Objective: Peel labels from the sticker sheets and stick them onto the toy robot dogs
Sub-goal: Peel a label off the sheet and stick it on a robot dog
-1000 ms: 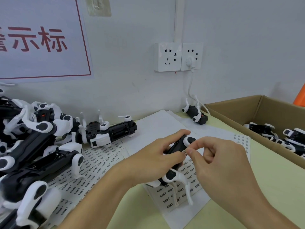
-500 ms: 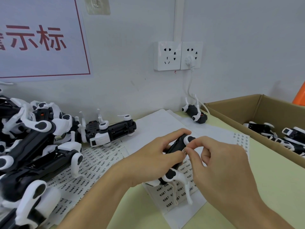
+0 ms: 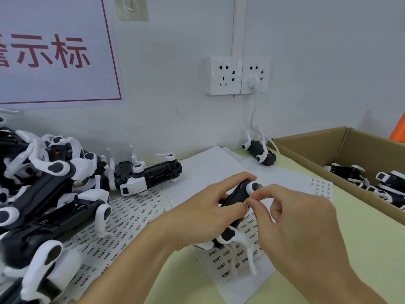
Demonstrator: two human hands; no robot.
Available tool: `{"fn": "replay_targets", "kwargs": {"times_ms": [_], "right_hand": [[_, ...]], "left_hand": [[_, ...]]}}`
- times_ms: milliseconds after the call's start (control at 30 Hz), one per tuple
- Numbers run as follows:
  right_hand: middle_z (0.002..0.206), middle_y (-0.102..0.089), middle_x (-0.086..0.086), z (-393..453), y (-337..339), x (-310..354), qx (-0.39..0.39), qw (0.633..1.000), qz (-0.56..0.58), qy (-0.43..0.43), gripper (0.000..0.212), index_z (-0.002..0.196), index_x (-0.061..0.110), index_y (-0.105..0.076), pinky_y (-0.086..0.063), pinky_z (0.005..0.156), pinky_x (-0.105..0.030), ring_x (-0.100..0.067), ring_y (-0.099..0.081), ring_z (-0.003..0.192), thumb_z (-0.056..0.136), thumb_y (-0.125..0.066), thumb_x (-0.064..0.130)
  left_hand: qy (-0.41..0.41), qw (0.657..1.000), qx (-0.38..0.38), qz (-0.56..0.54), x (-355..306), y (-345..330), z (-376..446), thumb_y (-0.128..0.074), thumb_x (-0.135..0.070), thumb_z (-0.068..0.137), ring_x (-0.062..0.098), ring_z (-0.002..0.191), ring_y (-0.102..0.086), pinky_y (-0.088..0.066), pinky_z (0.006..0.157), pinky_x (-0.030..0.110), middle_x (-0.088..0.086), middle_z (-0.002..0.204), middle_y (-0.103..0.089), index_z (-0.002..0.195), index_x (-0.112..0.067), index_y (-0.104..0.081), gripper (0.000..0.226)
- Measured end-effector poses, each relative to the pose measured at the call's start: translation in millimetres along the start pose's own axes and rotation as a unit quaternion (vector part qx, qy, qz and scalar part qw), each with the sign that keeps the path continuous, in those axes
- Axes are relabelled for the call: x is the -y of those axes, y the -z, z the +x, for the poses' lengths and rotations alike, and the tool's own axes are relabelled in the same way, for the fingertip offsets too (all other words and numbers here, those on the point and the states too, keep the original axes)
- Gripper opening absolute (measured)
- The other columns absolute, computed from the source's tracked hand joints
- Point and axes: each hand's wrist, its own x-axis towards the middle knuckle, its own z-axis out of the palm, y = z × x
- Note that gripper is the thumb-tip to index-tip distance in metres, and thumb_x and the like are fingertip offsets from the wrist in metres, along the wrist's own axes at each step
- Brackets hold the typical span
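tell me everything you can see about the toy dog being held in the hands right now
The held toy robot dog has a glossy black plastic body with white leg joints and thin white legs hanging at its near end. It tilts lengthwise away from the camera, raised above a sticker sheet. The left hand wraps its body from the left; the right hand pinches at its upper side, thumb meeting the left thumb. Any label there is too small to tell.
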Motion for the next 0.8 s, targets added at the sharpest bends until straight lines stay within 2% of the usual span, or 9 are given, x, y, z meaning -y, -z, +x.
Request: {"fn": "replay_targets", "kwargs": {"times_ms": [100,233,333,500,633,700,800], "right_hand": [[0.049,-0.011,0.024,1,0,-1,-0.003,1.000,0.006,0.002,0.025,0.066,0.021,-0.071,-0.038,0.047,-0.024,-0.011,-0.028,0.040,0.062,-0.091,0.007],[0.048,-0.009,0.022,1,0,-3,0.002,1.000,0.002,0.002,0.025,0.065,0.021,-0.071,-0.031,0.049,-0.019,-0.011,-0.027,0.039,0.062,-0.092,0.009],[0.047,-0.011,0.022,1,-1,-6,-0.001,1.000,-0.002,-0.007,0.024,0.064,0.023,-0.069,-0.030,0.049,-0.020,-0.013,-0.030,0.040,0.063,-0.092,0.014],[0.039,-0.019,0.017,3,0,-12,-0.010,0.999,0.005,-0.048,0.026,0.062,0.029,-0.062,-0.039,0.049,-0.028,-0.010,-0.035,0.040,0.072,-0.087,0.028],[0.038,-0.019,0.016,3,-1,-15,-0.010,0.999,0.002,-0.037,0.029,0.062,0.032,-0.058,-0.034,0.048,-0.025,-0.003,-0.030,0.040,0.073,-0.084,0.031],[0.038,-0.019,0.012,3,1,-18,-0.006,1.000,0.014,-0.020,0.028,0.063,0.033,-0.056,-0.028,0.047,-0.023,-0.008,-0.029,0.037,0.078,-0.080,0.033],[0.042,-0.029,0.004,6,7,-21,-0.003,0.998,0.066,0.021,0.021,0.064,0.030,-0.059,-0.026,0.041,-0.027,-0.016,-0.038,0.045,0.085,-0.057,0.035]], "left_hand": [[0.007,1.000,-0.004,0.008,-2,-1,0,-0.053,-0.027,0.100,0.006,0.081,-0.061,-0.052,0.075,0.015,0.003,0.101,-0.068,0.124,-0.062,-0.051,0.042],[0.006,1.000,-0.003,0.006,-3,-2,0,-0.053,-0.027,0.100,0.002,0.078,-0.061,-0.051,0.071,0.012,-0.007,0.092,-0.066,0.125,-0.060,-0.051,0.042],[0.010,1.000,-0.006,0.006,-4,-2,-1,-0.053,-0.027,0.100,0.005,0.081,-0.061,-0.051,0.073,0.014,0.003,0.100,-0.068,0.124,-0.061,-0.051,0.042],[0.010,1.000,-0.001,0.004,-5,-2,-1,-0.053,-0.024,0.099,0.000,0.073,-0.058,-0.050,0.066,0.010,-0.007,0.092,-0.064,0.123,-0.061,-0.052,0.044],[0.011,1.000,-0.003,0.002,-5,-1,-1,-0.055,-0.027,0.098,-0.001,0.074,-0.060,-0.052,0.069,0.010,-0.002,0.097,-0.068,0.121,-0.063,-0.052,0.043],[0.013,1.000,-0.003,-0.001,-4,-1,-1,-0.055,-0.028,0.096,0.000,0.077,-0.062,-0.053,0.072,0.013,0.002,0.102,-0.070,0.121,-0.064,-0.052,0.044],[0.018,1.000,-0.003,-0.020,-2,-1,0,-0.056,-0.032,0.088,0.003,0.078,-0.063,-0.054,0.076,0.020,0.005,0.102,-0.071,0.124,-0.063,-0.052,0.048]]}}
